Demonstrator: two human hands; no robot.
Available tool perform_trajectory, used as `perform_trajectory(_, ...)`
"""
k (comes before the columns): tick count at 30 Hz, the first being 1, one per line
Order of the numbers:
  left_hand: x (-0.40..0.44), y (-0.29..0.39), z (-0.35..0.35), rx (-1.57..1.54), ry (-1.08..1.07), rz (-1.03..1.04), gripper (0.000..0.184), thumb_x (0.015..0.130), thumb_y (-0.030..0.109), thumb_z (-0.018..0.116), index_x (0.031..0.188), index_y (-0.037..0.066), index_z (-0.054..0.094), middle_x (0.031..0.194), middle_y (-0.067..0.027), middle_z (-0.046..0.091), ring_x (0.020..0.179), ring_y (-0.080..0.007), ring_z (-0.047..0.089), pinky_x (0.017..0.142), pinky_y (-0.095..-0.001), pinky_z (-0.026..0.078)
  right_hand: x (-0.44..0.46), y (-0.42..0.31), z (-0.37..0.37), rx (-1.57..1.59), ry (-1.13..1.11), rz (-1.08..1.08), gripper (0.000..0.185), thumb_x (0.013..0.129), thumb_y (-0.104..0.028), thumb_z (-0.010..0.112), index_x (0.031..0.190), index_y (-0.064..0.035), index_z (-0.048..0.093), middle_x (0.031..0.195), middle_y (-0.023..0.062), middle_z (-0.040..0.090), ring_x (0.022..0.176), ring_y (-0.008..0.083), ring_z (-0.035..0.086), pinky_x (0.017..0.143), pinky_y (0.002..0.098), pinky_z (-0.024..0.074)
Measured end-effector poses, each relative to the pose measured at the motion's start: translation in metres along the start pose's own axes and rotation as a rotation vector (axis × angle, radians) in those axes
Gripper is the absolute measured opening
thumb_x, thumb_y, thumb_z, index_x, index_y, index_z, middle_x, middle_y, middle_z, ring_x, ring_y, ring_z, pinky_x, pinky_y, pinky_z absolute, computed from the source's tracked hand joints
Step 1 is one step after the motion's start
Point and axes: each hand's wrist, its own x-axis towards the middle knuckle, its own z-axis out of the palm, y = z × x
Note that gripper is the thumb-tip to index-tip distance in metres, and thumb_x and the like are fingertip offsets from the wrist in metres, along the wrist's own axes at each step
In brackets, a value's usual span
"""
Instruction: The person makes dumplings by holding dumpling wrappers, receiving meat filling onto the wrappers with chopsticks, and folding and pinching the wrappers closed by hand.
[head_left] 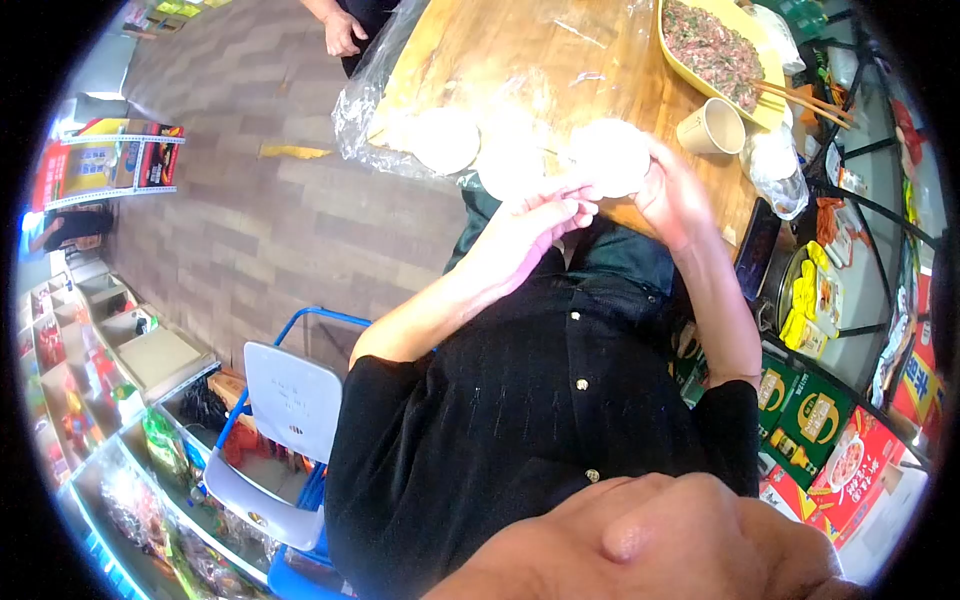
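Observation:
A round white dumpling wrapper [612, 155], washed out by glare, is held over the near edge of the wooden table. My right hand [676, 198] grips its right side, with the fingers partly hidden behind it. At its lower left edge, the fingertips of my left hand [528, 232] are pinched together. Glare blurs exactly where they meet the wrapper. More white round pieces lie to the left, one pale disc [447, 140] at the table's corner and another bright piece [510, 165] just beyond my left hand.
A yellow tray [680, 62] of minced meat filling [712, 50] sits at the far right, with chopsticks [805, 100] across its rim. Close by stands a paper cup [711, 127]. Plastic film [365, 110] hangs off the left edge. Another person's hand [343, 32] shows beyond. A chair [292, 400] is at left.

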Motion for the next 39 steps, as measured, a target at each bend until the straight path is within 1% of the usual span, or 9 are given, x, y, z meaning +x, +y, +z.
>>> perform_trajectory(4, 0.011, 0.004, -0.002, -0.428, -0.006, -0.246, 0.048, 0.095, 0.020, 0.050, 0.133, -0.008, 0.042, 0.125, -0.0172, 0.055, 0.114, -0.0253, 0.055, 0.102, -0.0368, 0.042, -0.017, 0.011, 0.015, -0.419, -0.072, -0.469, 0.024, 0.098, -0.011, 0.045, 0.116, 0.0020, 0.056, 0.103, 0.0097, 0.064, 0.098, 0.0145, 0.062, 0.086, 0.0291, 0.0492)
perform_trajectory(7, 0.023, -0.006, -0.005, -0.640, -0.035, -0.295, 0.050, 0.098, 0.029, 0.044, 0.133, -0.006, 0.039, 0.125, -0.0188, 0.054, 0.116, -0.0290, 0.053, 0.105, -0.0393, 0.040, -0.043, 0.014, 0.031, -1.065, -0.133, -0.417, 0.020, 0.092, -0.011, 0.057, 0.110, -0.0044, 0.064, 0.109, 0.0115, 0.065, 0.102, 0.0189, 0.062, 0.091, 0.0308, 0.0476)
perform_trajectory(9, 0.024, -0.007, -0.008, -0.619, -0.106, -0.189, 0.041, 0.097, 0.031, 0.049, 0.121, -0.002, 0.049, 0.116, -0.0142, 0.058, 0.108, -0.0259, 0.057, 0.099, -0.0370, 0.045, -0.046, 0.010, 0.038, -1.385, -0.387, -0.923, 0.020, 0.089, -0.010, 0.060, 0.108, -0.0074, 0.066, 0.112, 0.0124, 0.064, 0.108, 0.0252, 0.060, 0.094, 0.0349, 0.0471)
perform_trajectory(13, 0.024, 0.002, 0.008, -0.301, 0.108, -0.165, 0.043, 0.099, 0.026, 0.045, 0.131, -0.001, 0.043, 0.126, -0.0175, 0.056, 0.111, -0.0258, 0.058, 0.097, -0.0382, 0.046, -0.061, -0.032, 0.014, -1.183, -0.050, -0.860, 0.019, 0.089, -0.010, 0.059, 0.106, -0.0025, 0.062, 0.118, 0.0121, 0.061, 0.110, 0.0225, 0.058, 0.096, 0.0335, 0.0444)
perform_trajectory(15, 0.024, -0.002, -0.003, -0.104, 0.035, -0.109, 0.043, 0.100, 0.026, 0.043, 0.131, -0.004, 0.045, 0.129, -0.0180, 0.055, 0.113, -0.0242, 0.057, 0.098, -0.0360, 0.044, -0.052, -0.084, -0.025, -0.575, 0.230, -0.743, 0.023, 0.090, -0.006, 0.053, 0.112, 0.0013, 0.056, 0.110, 0.0100, 0.060, 0.102, 0.0175, 0.057, 0.090, 0.0312, 0.0460)
perform_trajectory(18, 0.011, -0.005, -0.006, 0.602, -0.102, 0.118, 0.038, 0.102, 0.025, 0.040, 0.121, -0.005, 0.053, 0.119, -0.0138, 0.060, 0.110, -0.0216, 0.057, 0.098, -0.0322, 0.041, -0.021, -0.132, -0.099, -0.505, 0.497, -0.921, 0.046, 0.093, -0.017, 0.056, 0.130, 0.0023, 0.036, 0.120, 0.0099, 0.049, 0.105, 0.0150, 0.053, 0.088, 0.0301, 0.0453)
perform_trajectory(25, 0.005, -0.013, 0.023, 1.035, -0.341, 0.092, 0.038, 0.100, 0.020, 0.042, 0.130, -0.003, 0.048, 0.127, -0.0198, 0.055, 0.119, -0.0291, 0.052, 0.101, -0.0331, 0.037, 0.043, -0.194, -0.146, -0.735, 0.502, -0.850, 0.030, 0.088, -0.027, 0.065, 0.101, 0.0009, 0.065, 0.092, 0.0036, 0.065, 0.079, 0.0079, 0.061, 0.069, 0.0221, 0.0496)
perform_trajectory(31, -0.003, -0.018, 0.042, 0.857, -0.363, -0.106, 0.039, 0.101, 0.021, 0.043, 0.130, -0.004, 0.047, 0.123, -0.0122, 0.058, 0.113, -0.0204, 0.053, 0.099, -0.0304, 0.039, 0.057, -0.207, -0.149, -0.694, 0.360, -0.653, 0.030, 0.091, -0.023, 0.062, 0.108, 0.0008, 0.063, 0.095, 0.0035, 0.063, 0.079, 0.0079, 0.060, 0.068, 0.0206, 0.0513)
perform_trajectory(39, 0.004, -0.022, 0.047, 0.367, -0.093, -0.348, 0.040, 0.097, 0.021, 0.051, 0.128, -0.004, 0.050, 0.121, -0.0114, 0.059, 0.109, -0.0176, 0.056, 0.098, -0.0325, 0.042, 0.017, -0.225, -0.096, -0.731, 0.290, -0.929, 0.029, 0.092, -0.021, 0.061, 0.110, 0.0013, 0.063, 0.099, 0.0064, 0.064, 0.087, 0.0122, 0.065, 0.074, 0.0228, 0.0550)
